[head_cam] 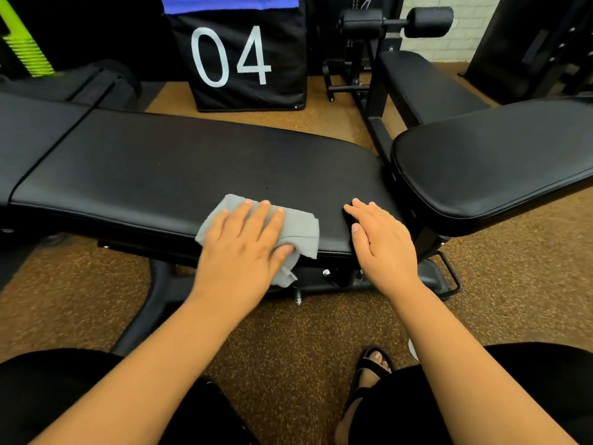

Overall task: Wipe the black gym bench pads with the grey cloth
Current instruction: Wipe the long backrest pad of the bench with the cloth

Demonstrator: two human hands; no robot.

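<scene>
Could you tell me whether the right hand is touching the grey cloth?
Apart. The head view shows bare black pad between the right hand, resting on the pad, and the cloth under the left hand.

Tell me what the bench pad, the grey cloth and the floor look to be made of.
Bench pad: smooth black vinyl or leatherette, judging by its soft sheen and stitched seam; real leather can't be ruled out.
Grey cloth: soft napped fabric, likely microfibre; matte, limp, folding under the left hand.
Floor: brown, yellow-flecked, grainy, probably rubber gym flooring or low carpet.
</scene>
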